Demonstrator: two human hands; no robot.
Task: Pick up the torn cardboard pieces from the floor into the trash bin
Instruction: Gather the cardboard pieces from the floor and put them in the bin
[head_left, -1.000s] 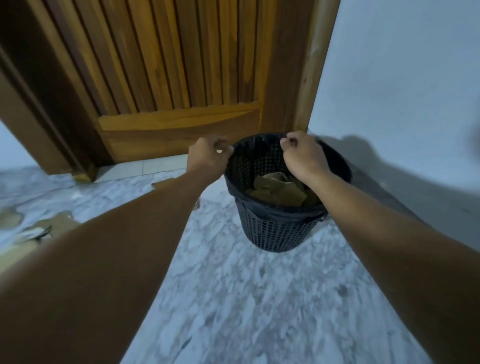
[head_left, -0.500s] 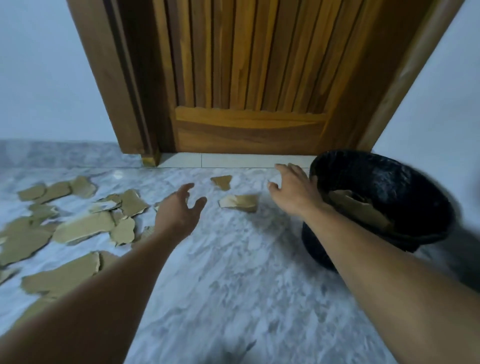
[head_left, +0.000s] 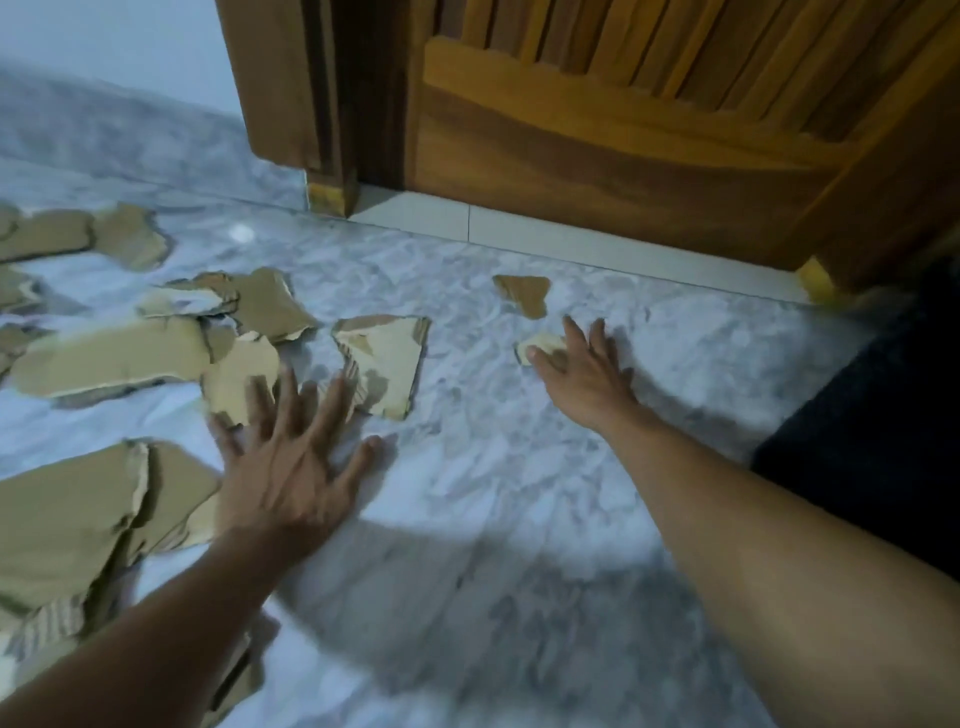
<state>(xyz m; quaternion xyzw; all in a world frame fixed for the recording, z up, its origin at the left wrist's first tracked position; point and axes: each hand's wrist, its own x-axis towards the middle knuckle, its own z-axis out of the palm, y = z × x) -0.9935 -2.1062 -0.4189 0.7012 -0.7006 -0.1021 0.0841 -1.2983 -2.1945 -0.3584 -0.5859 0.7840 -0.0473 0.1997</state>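
Here, both hands spread flat, right hand on small scrap, left hand empty

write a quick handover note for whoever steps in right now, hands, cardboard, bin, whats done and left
Left hand: open, fingers spread, low over the marble floor beside the torn cardboard pile, holding nothing.
Right hand: open, fingers on a small cardboard scrap, not yet gripped.
Trash bin: dark, at the right edge; contents not visible.
Left: many pieces, including the square piece and the small one near the wooden door.
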